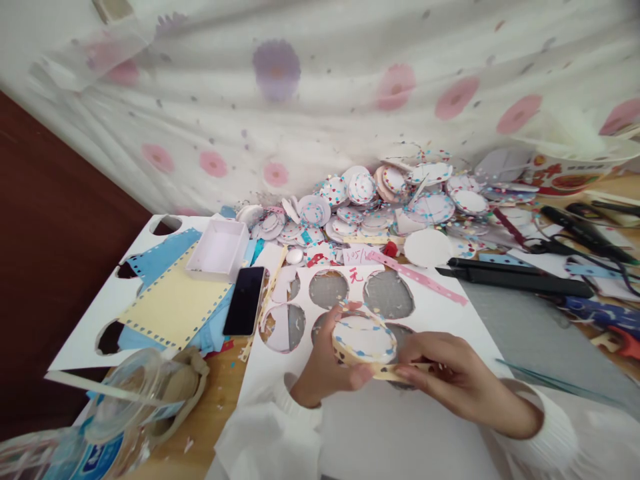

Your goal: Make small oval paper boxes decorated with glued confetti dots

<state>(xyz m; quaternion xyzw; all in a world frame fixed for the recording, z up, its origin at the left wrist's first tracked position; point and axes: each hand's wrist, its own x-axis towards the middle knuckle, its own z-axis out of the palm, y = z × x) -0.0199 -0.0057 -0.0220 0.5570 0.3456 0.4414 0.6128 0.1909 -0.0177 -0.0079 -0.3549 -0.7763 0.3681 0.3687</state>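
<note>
- Hands meet over the white sheet with round holes (440, 320), and between them we hold a small paper disc (365, 337) with a coloured dotted edge
- Our left hand (325, 363) is closed around the disc's near-left side, thumb under it and fingers curling over the far rim, so the disc sits tilted toward us
- Our right hand (450, 380) pinches a cream paper strip (400, 370) at the disc's lower right edge; the strip already hugs the rim around the left and front
- We judge the step in hand to be wrapping this strip around the disc's edge, roughly partway round
- The next move, as we read it, calls for turning the disc a little with the left hand while the right presses the loose end flat against the rim, keeping it level with the face
- The disc itself looks white in the middle, ringed with small blue, pink and dark marks; the strip carries dark spots too
- Beyond the hands lies a heap of similar finished discs (380, 200)
- To the left of the left hand a black phone (245, 300) rests on yellow paper (170, 307) and blue paper; right of the right hand lie black scissors (580, 233)
</note>
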